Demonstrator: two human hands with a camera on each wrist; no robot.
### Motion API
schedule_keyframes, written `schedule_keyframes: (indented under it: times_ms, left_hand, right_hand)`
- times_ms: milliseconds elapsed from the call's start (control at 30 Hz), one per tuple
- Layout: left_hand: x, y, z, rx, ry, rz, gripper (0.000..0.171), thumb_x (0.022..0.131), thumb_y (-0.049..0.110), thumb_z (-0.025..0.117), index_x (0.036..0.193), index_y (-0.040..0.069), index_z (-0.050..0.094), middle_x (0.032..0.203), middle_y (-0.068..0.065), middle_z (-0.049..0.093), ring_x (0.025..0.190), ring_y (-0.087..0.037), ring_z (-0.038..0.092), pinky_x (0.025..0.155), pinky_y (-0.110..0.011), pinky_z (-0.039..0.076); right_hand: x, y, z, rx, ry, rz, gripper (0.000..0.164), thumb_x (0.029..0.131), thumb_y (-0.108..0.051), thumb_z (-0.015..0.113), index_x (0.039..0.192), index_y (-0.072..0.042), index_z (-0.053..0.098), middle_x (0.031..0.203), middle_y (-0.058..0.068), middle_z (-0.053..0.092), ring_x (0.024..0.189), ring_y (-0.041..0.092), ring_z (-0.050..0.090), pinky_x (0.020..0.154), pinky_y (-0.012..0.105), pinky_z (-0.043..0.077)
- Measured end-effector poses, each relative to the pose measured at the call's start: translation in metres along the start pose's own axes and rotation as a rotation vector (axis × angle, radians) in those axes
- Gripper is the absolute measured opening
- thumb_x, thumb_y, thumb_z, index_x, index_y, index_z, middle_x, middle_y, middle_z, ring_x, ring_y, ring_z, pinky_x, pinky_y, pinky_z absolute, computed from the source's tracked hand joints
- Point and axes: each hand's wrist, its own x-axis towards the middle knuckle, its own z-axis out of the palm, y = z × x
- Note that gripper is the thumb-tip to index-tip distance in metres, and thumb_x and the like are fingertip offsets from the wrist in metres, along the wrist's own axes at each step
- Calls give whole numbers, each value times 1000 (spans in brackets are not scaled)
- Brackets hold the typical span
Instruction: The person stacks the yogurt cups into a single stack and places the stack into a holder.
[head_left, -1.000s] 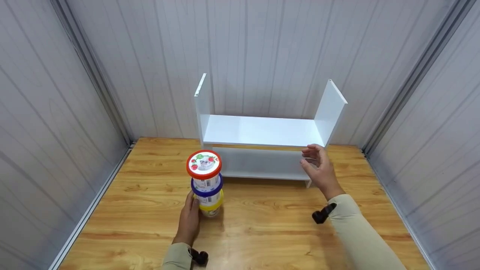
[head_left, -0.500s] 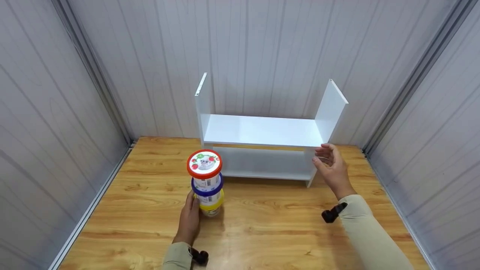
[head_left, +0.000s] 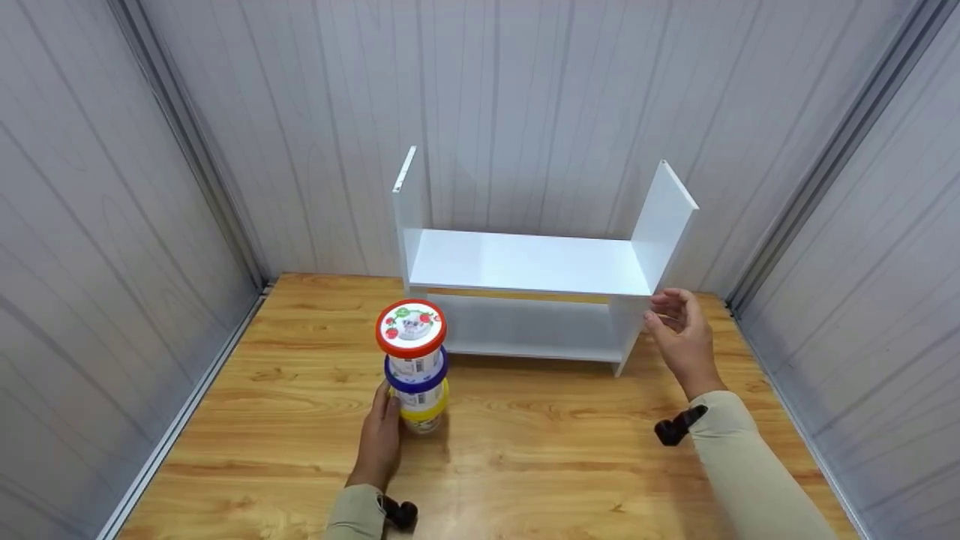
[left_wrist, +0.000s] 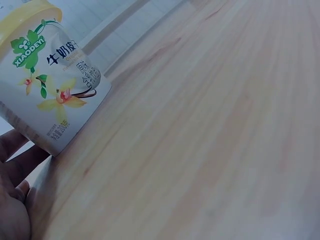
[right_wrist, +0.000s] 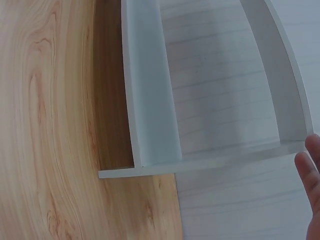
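Note:
Three white tubs stand stacked on the wooden table: one with a red lid on top, one with a blue lid in the middle, one with a yellow lid at the bottom. My left hand rests against the lower left side of the stack. In the left wrist view, its fingers lie beside the base of the bottom tub, which shows printed yellow flowers. My right hand is beside the right side panel of a white shelf, fingers loosely bent and holding nothing.
The shelf has two boards and two upright side panels, with no top board. It stands near the back of the wooden table, behind and right of the stack. Light panelled walls enclose the table at the back and both sides.
My right hand has moved right, from in front of the shelf's right end to just outside its right side panel. My left hand and the tubs have stayed in place.

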Motion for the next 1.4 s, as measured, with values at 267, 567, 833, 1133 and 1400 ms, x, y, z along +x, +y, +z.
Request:
schedule_keyframes:
  times_ms: [267,567,833,1133,1400]
  left_hand:
    - [-2,11,0,-4,-21,-60,55,110,45,34,161,30,23,165,-3,27,154,-26,18,124,-51,14]
    - [1,-4,1,40,12,-6,58,106,58,35,159,35,28,162,-3,34,151,-29,25,122,-54,21]
    - [0,-3,0,60,13,-26,62,102,66,33,158,39,27,163,0,34,152,-28,25,122,-55,20]
    - [2,-5,0,44,7,-48,65,101,68,34,159,39,25,164,-1,30,153,-28,22,123,-55,18]
    - [2,-5,0,53,16,-40,67,100,70,33,159,39,25,164,-2,31,152,-30,24,122,-56,20]
  right_hand:
    - [7,20,-4,-17,75,35,46,98,-13,67,138,-1,48,127,16,60,118,25,58,102,29,47]
    - [13,26,-2,-53,103,63,52,98,-27,68,139,-4,47,132,16,57,122,25,58,104,37,47]
    - [22,30,4,-67,72,107,61,99,-30,66,148,-5,42,143,15,52,132,31,52,109,48,44]
    - [28,35,9,-77,36,182,70,98,-39,65,153,-8,35,149,18,46,137,34,47,113,51,40]
    - [31,36,13,-63,23,228,72,99,-40,64,156,-9,32,152,19,42,136,37,46,111,50,42]
